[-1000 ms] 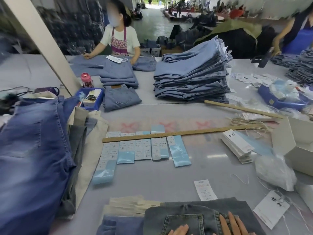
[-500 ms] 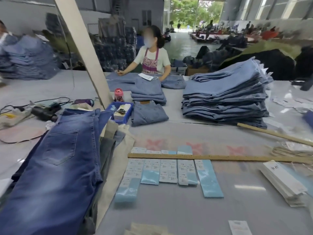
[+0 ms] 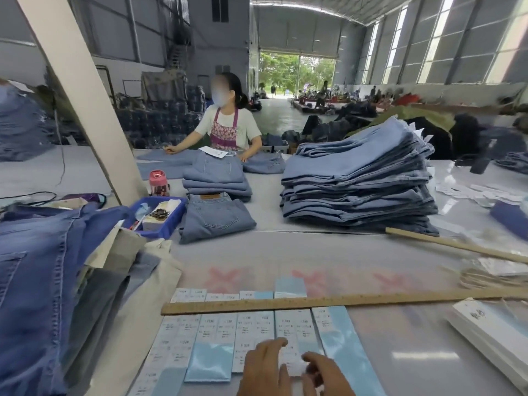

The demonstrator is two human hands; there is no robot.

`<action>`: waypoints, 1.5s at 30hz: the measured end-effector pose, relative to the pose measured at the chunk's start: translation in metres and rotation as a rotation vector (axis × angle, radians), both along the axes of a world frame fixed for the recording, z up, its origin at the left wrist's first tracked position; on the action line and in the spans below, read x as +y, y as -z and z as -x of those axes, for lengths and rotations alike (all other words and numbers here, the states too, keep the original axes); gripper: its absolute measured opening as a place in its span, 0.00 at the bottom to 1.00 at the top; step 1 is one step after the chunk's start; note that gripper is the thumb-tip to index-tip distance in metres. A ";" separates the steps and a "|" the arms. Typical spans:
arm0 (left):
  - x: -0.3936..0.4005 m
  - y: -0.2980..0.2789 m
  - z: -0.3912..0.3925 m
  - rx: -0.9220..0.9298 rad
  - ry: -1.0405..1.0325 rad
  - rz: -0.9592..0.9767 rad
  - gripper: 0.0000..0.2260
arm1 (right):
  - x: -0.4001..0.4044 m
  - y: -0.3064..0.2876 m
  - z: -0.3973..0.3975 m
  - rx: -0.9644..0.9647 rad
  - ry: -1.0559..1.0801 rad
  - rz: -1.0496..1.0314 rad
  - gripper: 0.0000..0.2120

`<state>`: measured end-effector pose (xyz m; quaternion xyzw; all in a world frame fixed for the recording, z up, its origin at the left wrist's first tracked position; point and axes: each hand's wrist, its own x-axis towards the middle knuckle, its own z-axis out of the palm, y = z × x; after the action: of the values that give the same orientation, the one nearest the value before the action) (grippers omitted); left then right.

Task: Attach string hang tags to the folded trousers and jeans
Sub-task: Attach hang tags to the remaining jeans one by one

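Hands over label strips on a table of folded jeans.

Two hands reach in at the bottom edge: the left hand (image 3: 264,367) lies flat with straight fingers on the strips, the right hand (image 3: 324,372) hovers just beside it with loosely curled fingers, gripping nothing that shows. Six or so pale-blue sticker strips (image 3: 245,338) lie side by side under one wooden ruler (image 3: 314,302); a second ruler (image 3: 457,245) lies farther right. White hang tags (image 3: 491,330) sit stacked at the right edge. One tall stack of folded jeans (image 3: 357,178), one smaller stack (image 3: 217,178) and one single folded pair (image 3: 214,218) rest across the table (image 3: 314,252); darker jeans (image 3: 31,281) are piled at left.
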<state>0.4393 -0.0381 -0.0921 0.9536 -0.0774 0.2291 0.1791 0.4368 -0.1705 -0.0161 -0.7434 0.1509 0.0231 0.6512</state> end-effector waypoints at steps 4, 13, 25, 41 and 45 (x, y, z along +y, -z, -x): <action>0.003 -0.012 -0.037 0.025 0.054 0.152 0.27 | 0.007 0.022 -0.024 0.051 0.271 -0.024 0.17; 0.021 0.005 -0.027 0.096 0.114 0.095 0.19 | 0.015 0.047 -0.017 0.095 0.229 -0.036 0.12; 0.012 0.007 -0.028 -0.039 0.011 0.112 0.09 | 0.013 0.055 -0.018 0.169 0.074 -0.137 0.19; 0.005 -0.004 -0.025 -0.068 -0.169 0.461 0.04 | 0.013 0.055 -0.014 0.168 0.082 -0.058 0.21; 0.006 -0.008 -0.024 -0.086 -0.223 0.705 0.06 | 0.013 0.052 -0.012 0.139 0.069 -0.097 0.18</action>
<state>0.4634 -0.0323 -0.0841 0.8253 0.1030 0.2998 0.4673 0.4490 -0.1573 -0.0677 -0.7019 0.2199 0.0594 0.6748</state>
